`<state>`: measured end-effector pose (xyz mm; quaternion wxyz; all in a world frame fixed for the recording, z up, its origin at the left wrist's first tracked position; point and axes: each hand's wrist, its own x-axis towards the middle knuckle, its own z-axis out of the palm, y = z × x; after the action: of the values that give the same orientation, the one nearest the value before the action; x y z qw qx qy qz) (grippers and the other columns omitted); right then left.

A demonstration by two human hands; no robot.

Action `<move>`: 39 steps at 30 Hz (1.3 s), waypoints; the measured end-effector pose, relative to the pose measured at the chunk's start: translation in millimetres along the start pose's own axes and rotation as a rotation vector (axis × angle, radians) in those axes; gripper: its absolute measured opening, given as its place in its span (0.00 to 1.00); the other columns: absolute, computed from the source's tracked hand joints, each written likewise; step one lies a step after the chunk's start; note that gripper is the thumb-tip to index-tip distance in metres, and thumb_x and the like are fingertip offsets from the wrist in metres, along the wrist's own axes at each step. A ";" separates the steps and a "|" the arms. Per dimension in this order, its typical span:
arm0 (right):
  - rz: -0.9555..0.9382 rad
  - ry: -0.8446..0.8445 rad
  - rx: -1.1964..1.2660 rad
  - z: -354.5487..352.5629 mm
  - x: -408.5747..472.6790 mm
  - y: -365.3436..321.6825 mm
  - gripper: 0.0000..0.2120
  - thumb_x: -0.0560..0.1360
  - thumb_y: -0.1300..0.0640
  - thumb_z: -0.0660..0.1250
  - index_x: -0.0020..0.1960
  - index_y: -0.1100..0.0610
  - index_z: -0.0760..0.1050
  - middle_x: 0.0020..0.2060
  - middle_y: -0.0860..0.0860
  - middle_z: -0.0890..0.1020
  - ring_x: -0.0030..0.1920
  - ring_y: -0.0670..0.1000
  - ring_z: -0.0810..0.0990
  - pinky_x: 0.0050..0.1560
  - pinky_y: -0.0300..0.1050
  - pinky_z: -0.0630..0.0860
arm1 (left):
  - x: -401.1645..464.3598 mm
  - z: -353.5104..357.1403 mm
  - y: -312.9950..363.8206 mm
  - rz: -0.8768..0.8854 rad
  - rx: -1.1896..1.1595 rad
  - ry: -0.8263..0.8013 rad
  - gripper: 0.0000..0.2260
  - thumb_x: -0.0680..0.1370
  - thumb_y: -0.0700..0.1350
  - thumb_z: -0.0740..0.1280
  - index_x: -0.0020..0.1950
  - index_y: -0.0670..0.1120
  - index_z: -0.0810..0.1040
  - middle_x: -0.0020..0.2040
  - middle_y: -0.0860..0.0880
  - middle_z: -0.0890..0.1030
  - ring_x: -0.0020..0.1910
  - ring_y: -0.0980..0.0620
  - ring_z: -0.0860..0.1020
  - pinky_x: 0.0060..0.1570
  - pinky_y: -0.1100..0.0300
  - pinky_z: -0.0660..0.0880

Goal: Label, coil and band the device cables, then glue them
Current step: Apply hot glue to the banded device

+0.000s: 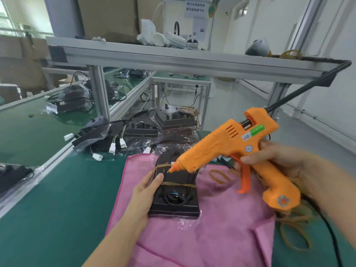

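Right now the right hand (277,160) is wrapped round the grip of the orange glue gun (237,149), fingers curled by the trigger, with the nozzle tip lowered to the far end of the black device (174,191), at or just above the upper rubber band (162,166); whether it touches is hard to tell. The left hand (148,189) clasps the device's left edge, thumb on top and fingers curled beneath, steadying it on the pink cloth (221,228) that lies on the green counter (63,205). The device looks like a stiff, fairly light plastic tray, so an edge grip should hold it firm, while the coiled cable (174,198) inside is springy and relies on the two bands to stay put. The gun's tip is likely hot, so the handle is the only safe hold. Loose rubber bands (217,176) lie to the right, and more bagged devices (134,133) are heaped farther back.
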<state>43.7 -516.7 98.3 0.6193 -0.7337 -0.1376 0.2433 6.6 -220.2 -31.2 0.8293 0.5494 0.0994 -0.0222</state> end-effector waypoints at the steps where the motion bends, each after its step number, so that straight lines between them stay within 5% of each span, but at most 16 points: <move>1: 0.013 0.017 -0.037 -0.8 -1.5 3.0 0.29 0.52 0.49 0.85 0.51 0.55 0.83 0.46 0.58 0.85 0.46 0.56 0.85 0.47 0.48 0.81 | -0.3 0.1 -0.5 0.005 -0.006 0.007 0.12 0.78 0.42 0.67 0.61 0.46 0.80 0.53 0.44 0.85 0.45 0.49 0.84 0.40 0.60 0.81; 6: 0.024 0.115 -0.142 4.9 -4.1 12.9 0.20 0.69 0.45 0.75 0.56 0.54 0.80 0.52 0.61 0.84 0.50 0.63 0.84 0.49 0.60 0.81 | -0.6 0.7 -2.2 0.029 -0.013 0.006 0.11 0.79 0.42 0.66 0.61 0.46 0.80 0.51 0.45 0.85 0.43 0.51 0.84 0.39 0.60 0.81; 13: 0.086 0.041 -0.142 8.2 -1.5 3.0 0.21 0.67 0.58 0.76 0.58 0.61 0.77 0.48 0.62 0.83 0.49 0.60 0.83 0.52 0.54 0.80 | 0.4 -1.3 -4.8 0.060 0.028 -0.006 0.11 0.80 0.43 0.65 0.62 0.48 0.79 0.52 0.45 0.85 0.48 0.49 0.83 0.51 0.54 0.80; 17: 0.131 0.096 -0.266 7.2 -7.0 4.3 0.11 0.73 0.55 0.72 0.54 0.57 0.77 0.46 0.56 0.84 0.44 0.54 0.83 0.49 0.51 0.80 | 1.2 -2.0 -5.8 0.064 0.047 -0.008 0.11 0.80 0.44 0.65 0.61 0.49 0.80 0.54 0.44 0.84 0.54 0.44 0.82 0.59 0.48 0.77; 23: 0.156 0.126 -0.247 15.0 -7.6 2.3 0.14 0.73 0.58 0.72 0.56 0.61 0.76 0.47 0.57 0.84 0.45 0.56 0.84 0.48 0.52 0.81 | 2.0 -3.4 -6.9 0.062 0.063 -0.011 0.11 0.79 0.45 0.66 0.62 0.50 0.80 0.53 0.45 0.85 0.55 0.44 0.82 0.61 0.45 0.76; 39: 0.165 0.152 -0.130 36.9 -13.0 -0.1 0.12 0.76 0.59 0.68 0.58 0.62 0.76 0.48 0.61 0.84 0.45 0.60 0.84 0.49 0.57 0.81 | -1.9 -1.1 -4.1 0.063 0.030 -0.036 0.11 0.80 0.43 0.64 0.61 0.49 0.80 0.52 0.44 0.85 0.48 0.47 0.83 0.48 0.54 0.81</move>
<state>13.2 -492.1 96.6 0.5570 -0.7974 -0.0448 0.2277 4.0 -220.9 -34.9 0.8229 0.5641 0.0669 -0.0074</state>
